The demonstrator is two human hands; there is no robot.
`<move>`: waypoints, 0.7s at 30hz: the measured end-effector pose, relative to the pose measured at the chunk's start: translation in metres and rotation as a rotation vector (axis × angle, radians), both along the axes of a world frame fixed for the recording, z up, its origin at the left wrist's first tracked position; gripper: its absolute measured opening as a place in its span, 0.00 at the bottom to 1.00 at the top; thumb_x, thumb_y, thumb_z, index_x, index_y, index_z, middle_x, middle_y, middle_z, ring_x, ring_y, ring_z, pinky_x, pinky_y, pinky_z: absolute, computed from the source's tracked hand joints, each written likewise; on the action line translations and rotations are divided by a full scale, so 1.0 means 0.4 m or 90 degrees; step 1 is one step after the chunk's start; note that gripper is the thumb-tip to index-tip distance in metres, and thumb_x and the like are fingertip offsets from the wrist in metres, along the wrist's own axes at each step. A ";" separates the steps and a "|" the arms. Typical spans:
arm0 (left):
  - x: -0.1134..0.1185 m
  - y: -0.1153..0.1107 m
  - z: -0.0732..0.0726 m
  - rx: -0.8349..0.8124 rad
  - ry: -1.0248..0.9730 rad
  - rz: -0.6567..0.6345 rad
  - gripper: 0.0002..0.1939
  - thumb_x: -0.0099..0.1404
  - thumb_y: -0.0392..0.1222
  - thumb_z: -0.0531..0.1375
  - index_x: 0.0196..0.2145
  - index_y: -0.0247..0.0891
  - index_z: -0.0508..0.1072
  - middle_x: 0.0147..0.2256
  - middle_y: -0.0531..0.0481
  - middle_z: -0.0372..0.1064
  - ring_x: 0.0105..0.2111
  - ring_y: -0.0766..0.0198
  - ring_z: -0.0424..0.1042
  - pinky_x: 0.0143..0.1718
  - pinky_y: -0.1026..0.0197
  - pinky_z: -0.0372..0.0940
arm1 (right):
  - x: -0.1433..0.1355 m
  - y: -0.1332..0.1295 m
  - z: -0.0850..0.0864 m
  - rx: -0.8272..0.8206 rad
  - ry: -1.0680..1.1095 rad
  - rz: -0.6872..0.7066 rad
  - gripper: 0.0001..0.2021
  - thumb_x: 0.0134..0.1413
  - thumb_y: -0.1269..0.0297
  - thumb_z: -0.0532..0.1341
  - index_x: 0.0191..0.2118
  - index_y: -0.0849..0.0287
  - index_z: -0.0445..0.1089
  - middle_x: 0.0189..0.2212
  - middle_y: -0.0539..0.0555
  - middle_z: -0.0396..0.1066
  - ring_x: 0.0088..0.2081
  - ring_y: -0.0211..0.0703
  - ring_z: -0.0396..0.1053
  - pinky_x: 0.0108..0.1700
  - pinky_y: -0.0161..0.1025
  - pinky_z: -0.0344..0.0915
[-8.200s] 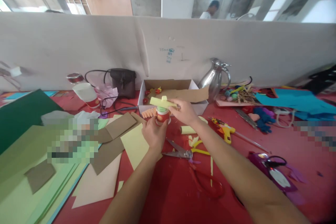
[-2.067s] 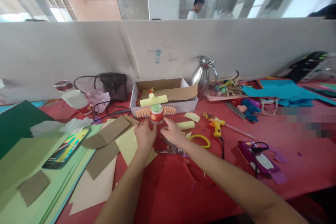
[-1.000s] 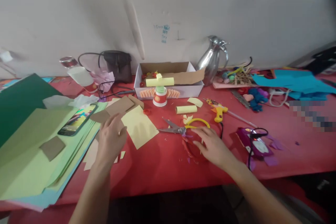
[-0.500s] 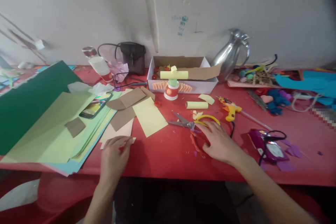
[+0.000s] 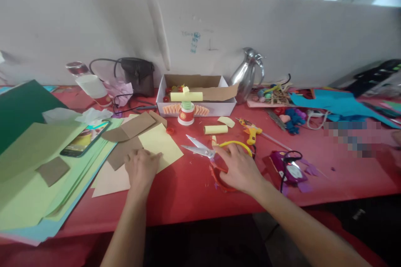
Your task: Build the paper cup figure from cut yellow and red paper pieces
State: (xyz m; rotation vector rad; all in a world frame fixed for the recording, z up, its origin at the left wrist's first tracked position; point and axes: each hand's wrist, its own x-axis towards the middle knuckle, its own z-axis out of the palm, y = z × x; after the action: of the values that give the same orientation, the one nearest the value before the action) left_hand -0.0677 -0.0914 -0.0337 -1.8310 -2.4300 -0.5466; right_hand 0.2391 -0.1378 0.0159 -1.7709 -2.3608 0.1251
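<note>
Our right hand (image 5: 237, 171) lies over the handles (image 5: 246, 146) of the scissors (image 5: 205, 152), our left hand (image 5: 141, 169) on the yellow sheet (image 5: 163, 144) left of them; we cannot tell whether either grips. The scissors, likely stiff, want holding by the handles; the sheet should crease easily. Beneath the scissors spreads a red table (image 5: 178, 194); beyond, a pale partition (image 5: 103, 25).

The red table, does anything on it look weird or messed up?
A bit: one brown cardboard piece pokes out over the right side of the white box, so it looks askew, and the scissors have blades spread apart. I see nothing spilled.
</note>
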 end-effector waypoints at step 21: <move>0.480 0.164 0.231 -0.067 0.028 -0.484 0.19 0.64 0.27 0.51 0.43 0.38 0.79 0.45 0.41 0.75 0.47 0.54 0.73 0.48 0.56 0.66 | 0.069 -0.051 0.041 -0.138 1.196 -0.254 0.08 0.42 0.70 0.64 0.29 0.55 0.63 0.22 0.44 0.56 0.21 0.31 0.51 0.19 0.28 0.47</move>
State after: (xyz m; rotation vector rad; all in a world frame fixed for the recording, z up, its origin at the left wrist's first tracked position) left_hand 0.1241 -0.0259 0.0587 -2.7552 -1.6852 -0.3919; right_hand 0.2665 -0.1582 0.0324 -1.0248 -0.6197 1.2734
